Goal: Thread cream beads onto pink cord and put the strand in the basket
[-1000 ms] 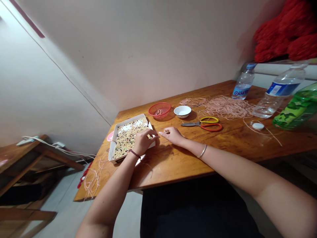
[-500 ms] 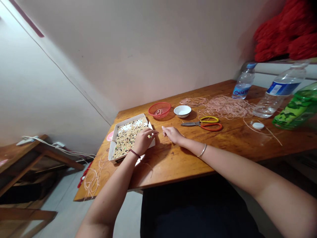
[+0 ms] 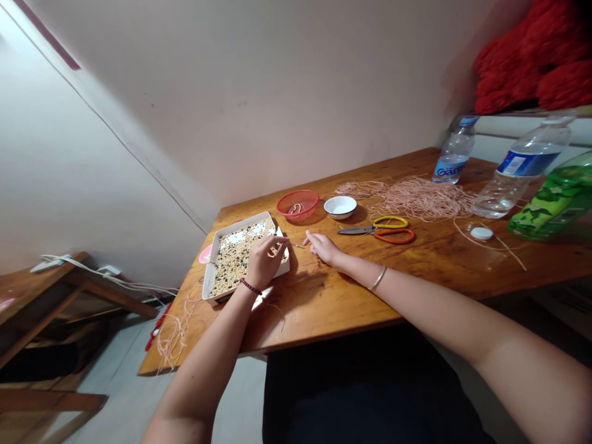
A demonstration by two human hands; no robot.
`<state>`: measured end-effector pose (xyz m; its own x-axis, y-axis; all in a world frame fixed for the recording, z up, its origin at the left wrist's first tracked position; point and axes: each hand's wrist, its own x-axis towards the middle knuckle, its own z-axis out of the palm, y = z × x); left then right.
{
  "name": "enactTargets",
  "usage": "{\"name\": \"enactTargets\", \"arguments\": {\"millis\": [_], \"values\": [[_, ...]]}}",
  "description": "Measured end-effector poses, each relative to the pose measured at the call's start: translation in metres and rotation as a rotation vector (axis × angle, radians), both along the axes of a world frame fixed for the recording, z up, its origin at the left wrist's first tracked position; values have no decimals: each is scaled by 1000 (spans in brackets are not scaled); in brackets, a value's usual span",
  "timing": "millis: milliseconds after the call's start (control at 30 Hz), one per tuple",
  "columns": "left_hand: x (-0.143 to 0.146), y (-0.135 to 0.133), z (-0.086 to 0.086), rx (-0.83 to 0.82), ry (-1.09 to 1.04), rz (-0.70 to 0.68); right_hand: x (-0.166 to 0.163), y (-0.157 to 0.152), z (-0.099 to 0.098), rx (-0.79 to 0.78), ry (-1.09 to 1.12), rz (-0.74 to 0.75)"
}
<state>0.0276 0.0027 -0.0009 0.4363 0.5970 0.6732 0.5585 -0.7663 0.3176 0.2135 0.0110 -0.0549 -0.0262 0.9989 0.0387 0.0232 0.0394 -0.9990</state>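
Observation:
My left hand [image 3: 267, 260] is over the right side of a shallow white tray [image 3: 213, 276], its thumb and forefinger pinched together. The tray holds many small beads [image 3: 231, 265], mostly cream with black and a few coloured ones. To its right, my right hand [image 3: 324, 248] is closed, thumb against forefinger. A short stretch of thin cord [image 3: 296, 245] spans the gap between both sets of fingertips. Whether a bead sits on this cord is too small to tell.
Behind the hands stand a red plastic basket [image 3: 298, 198] and a white bowl [image 3: 341, 206]. Scissors [image 3: 388, 230] lie at right, before a heap of pink cord [image 3: 420, 198]. Bottles [image 3: 502, 179] and a white cap [image 3: 481, 234] are farther right. Loose cord [image 3: 171, 339] hangs over the left edge.
My hands have drawn slightly apart, the right one moving a little right. The cord between them now shows more clearly, and my left fingers have curled into a rounder pinch.

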Motion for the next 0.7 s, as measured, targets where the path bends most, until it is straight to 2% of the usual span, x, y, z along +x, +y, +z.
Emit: {"name": "enactTargets", "arguments": {"millis": [100,200,300,367,433,700], "values": [[1,-2,1,-33,-65,5,-1,-1,0,-17,28,27],[2,-2,1,-161,-126,-18,-1,-4,4,-37,73,100],[4,-1,1,-268,-149,-45,-1,-10,10,-90,134,273],[4,-1,1,-294,-154,-41,-1,-13,14,-123,167,396],[4,0,1,-296,-152,-27,0,-15,15,-145,187,459],[1,2,0,-268,-109,19,-1,-11,14,-206,235,407]]}}
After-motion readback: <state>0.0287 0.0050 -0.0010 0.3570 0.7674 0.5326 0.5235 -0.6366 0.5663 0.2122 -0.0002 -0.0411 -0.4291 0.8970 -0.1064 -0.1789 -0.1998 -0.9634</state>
